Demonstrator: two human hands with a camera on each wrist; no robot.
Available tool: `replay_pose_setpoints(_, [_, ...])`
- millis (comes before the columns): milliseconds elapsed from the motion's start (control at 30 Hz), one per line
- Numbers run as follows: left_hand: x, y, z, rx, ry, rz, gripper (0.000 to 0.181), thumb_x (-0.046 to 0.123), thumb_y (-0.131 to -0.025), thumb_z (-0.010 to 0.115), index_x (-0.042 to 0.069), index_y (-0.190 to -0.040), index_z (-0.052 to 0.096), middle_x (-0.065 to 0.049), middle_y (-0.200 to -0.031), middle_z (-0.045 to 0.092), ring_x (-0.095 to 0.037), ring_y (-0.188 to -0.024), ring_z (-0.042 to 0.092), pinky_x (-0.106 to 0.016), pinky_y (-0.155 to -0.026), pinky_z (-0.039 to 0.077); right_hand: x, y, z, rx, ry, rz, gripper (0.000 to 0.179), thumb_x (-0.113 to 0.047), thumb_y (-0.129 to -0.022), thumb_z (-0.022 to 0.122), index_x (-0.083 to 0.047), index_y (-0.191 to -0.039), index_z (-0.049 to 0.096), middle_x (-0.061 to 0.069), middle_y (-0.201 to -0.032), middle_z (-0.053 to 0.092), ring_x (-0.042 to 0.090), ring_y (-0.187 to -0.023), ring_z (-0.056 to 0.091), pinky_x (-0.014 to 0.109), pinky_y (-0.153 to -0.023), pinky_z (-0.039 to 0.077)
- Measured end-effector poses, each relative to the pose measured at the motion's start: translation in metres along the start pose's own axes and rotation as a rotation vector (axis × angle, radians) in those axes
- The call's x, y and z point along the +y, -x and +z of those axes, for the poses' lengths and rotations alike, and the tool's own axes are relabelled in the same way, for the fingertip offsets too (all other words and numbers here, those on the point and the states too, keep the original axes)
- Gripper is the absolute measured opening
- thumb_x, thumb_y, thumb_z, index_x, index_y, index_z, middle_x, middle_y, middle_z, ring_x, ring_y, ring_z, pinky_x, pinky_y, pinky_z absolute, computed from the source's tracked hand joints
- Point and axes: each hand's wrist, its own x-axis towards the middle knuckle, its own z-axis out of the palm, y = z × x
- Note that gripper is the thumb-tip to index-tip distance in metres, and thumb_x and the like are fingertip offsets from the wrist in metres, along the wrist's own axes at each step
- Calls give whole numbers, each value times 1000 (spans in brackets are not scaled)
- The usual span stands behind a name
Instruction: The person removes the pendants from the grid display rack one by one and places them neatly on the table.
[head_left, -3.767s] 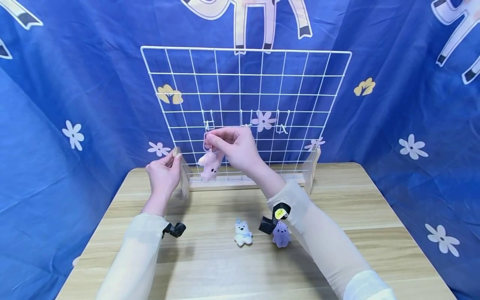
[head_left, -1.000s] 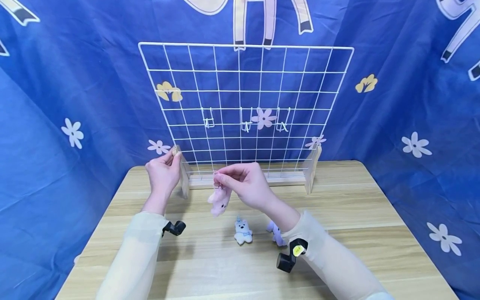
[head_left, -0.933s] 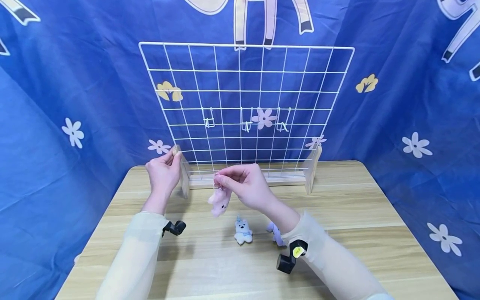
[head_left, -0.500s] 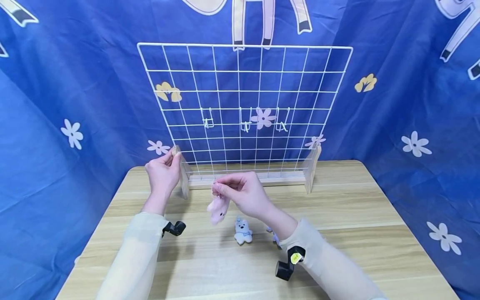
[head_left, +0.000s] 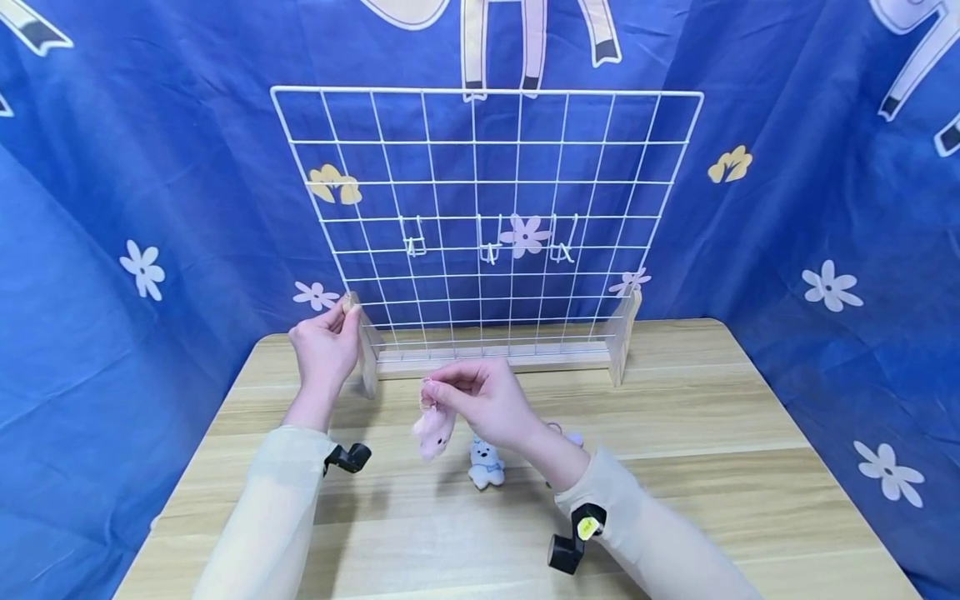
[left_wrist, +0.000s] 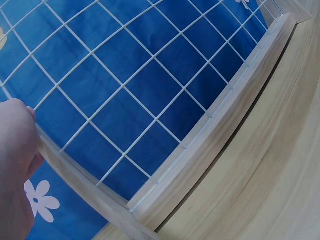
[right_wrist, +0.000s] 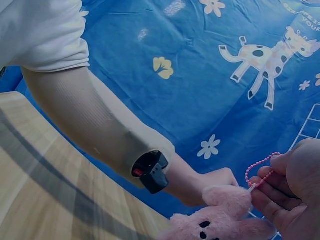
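My right hand point(head_left: 486, 402) pinches the pink bead chain point(right_wrist: 261, 162) of a pink plush keychain point(head_left: 433, 433), which hangs above the table in front of the rack. In the right wrist view the plush point(right_wrist: 220, 220) shows dark eyes, cut off by the lower edge. My left hand point(head_left: 327, 346) grips the top of the left wooden support point(head_left: 367, 358) of a white wire grid rack point(head_left: 495, 179). A white plush keychain point(head_left: 486, 465) with a blue bow lies on the table. Beside it a purple plush keychain point(head_left: 574, 438) is mostly hidden behind my right wrist.
Several white hooks, one of them the left hook point(head_left: 414, 245), hang in a row on the grid. The rack's wooden base point(head_left: 495, 362) stands near the back of the wooden table point(head_left: 420, 533). A blue patterned curtain point(head_left: 187, 167) surrounds the table.
My right hand has come down and away from the left hook, carrying the pink plush keychain towards the table. My left hand stays on the wooden support.
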Motion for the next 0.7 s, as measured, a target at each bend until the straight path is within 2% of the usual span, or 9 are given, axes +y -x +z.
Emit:
replay_pose_setpoints(400, [-1,0,0,0,-7,23,29,13,-96,79,0,-122,75,-20,-108,73,-29,-97,76,-6,-75,56,9,10,8,-11,14,47,12,2,-99,71,10,-106,77,15,-94,79,18,-83,76,35,-76,68])
replay_pose_setpoints(700, [-1,1,0,-5,-2,6,29,13,-97,78,0,-123,75,-19,-109,73,-29,-97,76,-6,-76,56,15,16,15,-9,12,93,12,1,-98,74,10,-104,77,17,-95,79,20,-83,77,40,-77,68])
